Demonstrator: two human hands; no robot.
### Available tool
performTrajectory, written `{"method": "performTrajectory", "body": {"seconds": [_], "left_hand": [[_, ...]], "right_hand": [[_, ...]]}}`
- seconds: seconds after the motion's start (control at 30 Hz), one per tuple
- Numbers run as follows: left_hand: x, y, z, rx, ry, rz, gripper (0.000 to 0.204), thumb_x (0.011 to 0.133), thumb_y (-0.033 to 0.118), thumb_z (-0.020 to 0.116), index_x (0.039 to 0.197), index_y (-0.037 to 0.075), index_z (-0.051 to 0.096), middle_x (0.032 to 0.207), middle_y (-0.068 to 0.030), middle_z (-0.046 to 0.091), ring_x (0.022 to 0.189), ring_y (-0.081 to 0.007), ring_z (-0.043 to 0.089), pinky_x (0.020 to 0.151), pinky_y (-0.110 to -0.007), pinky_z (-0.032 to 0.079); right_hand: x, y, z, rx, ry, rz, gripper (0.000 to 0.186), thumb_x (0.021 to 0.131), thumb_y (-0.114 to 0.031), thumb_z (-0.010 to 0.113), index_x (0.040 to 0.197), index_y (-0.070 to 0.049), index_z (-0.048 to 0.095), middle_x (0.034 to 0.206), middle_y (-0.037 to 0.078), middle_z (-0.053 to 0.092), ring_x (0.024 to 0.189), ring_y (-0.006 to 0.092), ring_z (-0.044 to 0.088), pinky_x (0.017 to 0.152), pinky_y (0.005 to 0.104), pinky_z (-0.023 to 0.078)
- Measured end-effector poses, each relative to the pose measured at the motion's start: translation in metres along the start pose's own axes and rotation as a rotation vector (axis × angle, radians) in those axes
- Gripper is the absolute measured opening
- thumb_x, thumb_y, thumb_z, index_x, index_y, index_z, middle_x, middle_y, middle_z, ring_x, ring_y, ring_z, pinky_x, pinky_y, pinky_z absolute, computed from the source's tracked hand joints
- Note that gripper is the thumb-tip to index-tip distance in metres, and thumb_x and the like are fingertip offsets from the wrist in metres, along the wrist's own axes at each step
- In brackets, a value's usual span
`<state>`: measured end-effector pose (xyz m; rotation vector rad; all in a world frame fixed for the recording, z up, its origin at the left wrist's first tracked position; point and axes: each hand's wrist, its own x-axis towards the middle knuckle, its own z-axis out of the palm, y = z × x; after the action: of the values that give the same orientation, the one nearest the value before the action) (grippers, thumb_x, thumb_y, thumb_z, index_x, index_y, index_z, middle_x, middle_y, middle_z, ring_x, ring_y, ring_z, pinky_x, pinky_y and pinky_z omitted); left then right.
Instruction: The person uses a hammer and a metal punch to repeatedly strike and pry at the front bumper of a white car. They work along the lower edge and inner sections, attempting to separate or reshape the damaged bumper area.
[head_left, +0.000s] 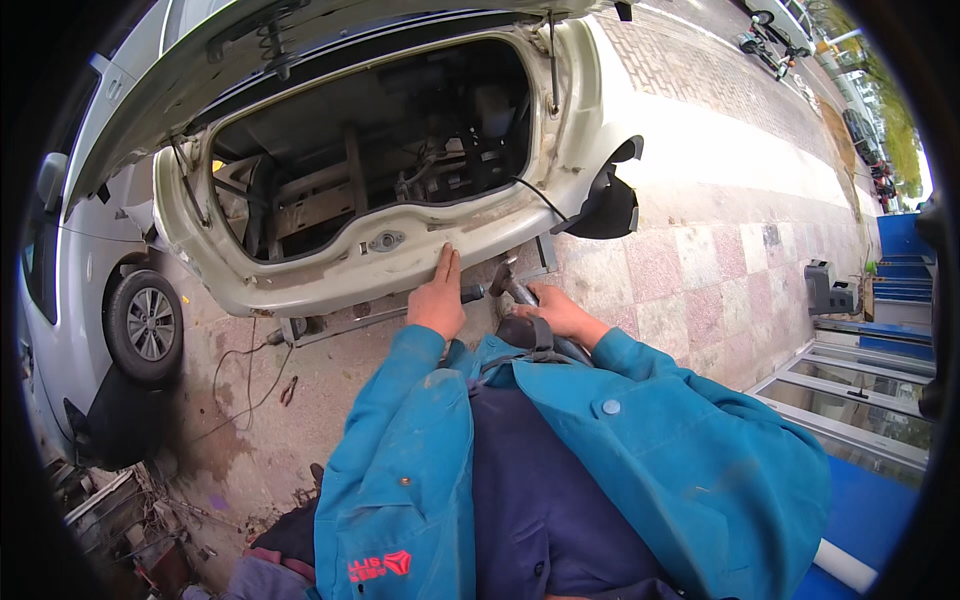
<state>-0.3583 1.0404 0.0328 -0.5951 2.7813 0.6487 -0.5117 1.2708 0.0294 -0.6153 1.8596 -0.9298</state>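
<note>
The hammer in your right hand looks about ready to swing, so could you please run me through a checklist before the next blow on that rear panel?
1. Grip on the hammer: right hand wraps the handle; ok.
2. Left hand out of the strike path: fingers lie flat on the rear panel close beside the hammer head; not ok.
3. Boot lid held open: raised overhead, with a strut showing; ok.
4. Loose wire on the ground by the bumper bar: trails near the feet; not ok.
5. Exact strike point on the panel: hidden behind the hands; cannot tell.
</note>
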Motion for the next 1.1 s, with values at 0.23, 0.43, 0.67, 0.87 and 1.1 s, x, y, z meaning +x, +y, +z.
{"method": "performTrajectory", "body": {"seconds": [0.23,0.43,0.67,0.87,1.1], "left_hand": [[0.055,0.093,0.024,-0.064,0.004,0.016,0.098,0.082,0.004,0.067,0.173,0.006,0.033,0.186,-0.0080,0.022,0.099,-0.0468,0.077,0.090,-0.056,0.063],[0.106,0.149,0.034,-0.122,-0.024,-0.002,0.098,0.081,0.005,0.066,0.173,0.005,0.032,0.186,-0.0093,0.020,0.097,-0.0480,0.076,0.092,-0.057,0.062],[0.127,0.168,0.031,-0.135,-0.045,-0.025,0.093,0.082,0.007,0.065,0.170,0.002,0.036,0.186,-0.0132,0.020,0.103,-0.0484,0.077,0.095,-0.057,0.062],[0.105,0.169,0.032,-0.158,-0.077,-0.064,0.090,0.082,0.007,0.065,0.169,0.004,0.039,0.187,-0.0099,0.019,0.101,-0.0483,0.077,0.092,-0.060,0.062],[0.080,0.147,0.026,-0.115,0.000,-0.210,0.071,0.084,0.006,0.069,0.152,0.007,0.052,0.185,-0.0045,0.024,0.101,-0.0468,0.077,0.088,-0.062,0.060]], "right_hand": [[0.000,0.041,-0.097,-0.064,-0.040,-0.062,0.034,0.100,-0.028,0.080,0.116,0.000,0.068,0.076,0.014,0.070,0.055,0.0217,0.068,0.050,0.0394,0.053],[-0.023,0.055,-0.171,0.013,0.072,0.237,0.038,0.096,-0.032,0.083,0.103,0.001,0.066,0.083,0.013,0.069,0.076,0.0211,0.064,0.075,0.0419,0.054],[-0.035,0.080,-0.204,0.229,0.141,0.336,0.031,0.100,-0.017,0.079,0.113,-0.001,0.057,0.070,0.005,0.059,0.050,0.0151,0.061,0.045,0.0339,0.051],[-0.031,0.088,-0.200,0.211,0.061,0.287,0.031,0.100,-0.018,0.079,0.114,-0.001,0.057,0.069,0.005,0.060,0.051,0.0146,0.060,0.045,0.0325,0.049],[-0.021,0.078,-0.182,0.104,-0.013,0.180,0.036,0.099,-0.022,0.080,0.117,0.001,0.060,0.075,0.008,0.064,0.054,0.0168,0.061,0.049,0.0335,0.050]]}}
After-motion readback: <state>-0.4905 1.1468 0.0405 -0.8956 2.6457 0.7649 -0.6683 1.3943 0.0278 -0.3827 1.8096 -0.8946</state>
